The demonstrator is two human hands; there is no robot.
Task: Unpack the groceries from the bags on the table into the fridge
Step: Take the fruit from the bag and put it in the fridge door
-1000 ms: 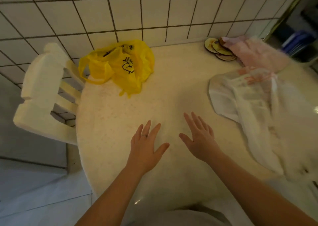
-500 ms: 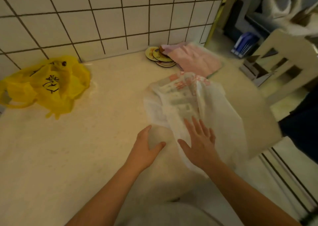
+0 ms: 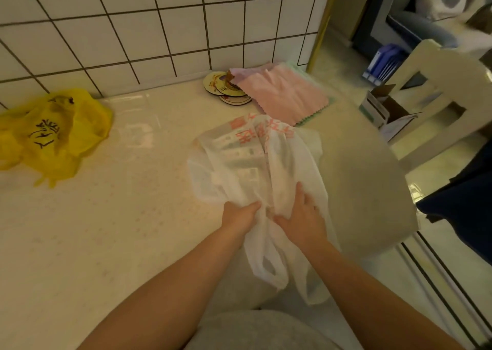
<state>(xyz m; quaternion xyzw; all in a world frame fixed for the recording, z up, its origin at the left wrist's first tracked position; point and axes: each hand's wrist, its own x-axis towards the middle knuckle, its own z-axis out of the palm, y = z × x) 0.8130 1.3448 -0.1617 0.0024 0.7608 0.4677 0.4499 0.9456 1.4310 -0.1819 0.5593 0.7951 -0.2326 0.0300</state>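
Note:
A white see-through plastic bag [image 3: 239, 160] with red print lies on the pale table [image 3: 119, 230], its handles hanging over the near edge. Pale packaged goods show through its film. My left hand [image 3: 238, 215] grips the bag's gathered plastic at its near end. My right hand [image 3: 303, 216] grips the plastic right beside it, the fingers sunk into the folds. A yellow plastic bag [image 3: 53, 134] with black print lies crumpled at the table's far left, by the tiled wall. No fridge is in view.
Round coasters [image 3: 223, 87] and a pink cloth [image 3: 282, 94] lie at the back by the wall. A white chair [image 3: 442, 83] stands past the table's right edge, with an open cardboard box [image 3: 386, 110] on the floor. Dark fabric [image 3: 466, 203] hangs at far right.
The view swung right from the yellow bag to the white bag. Both hands, flat over the table a second ago, moved onto the white bag and closed on its plastic.

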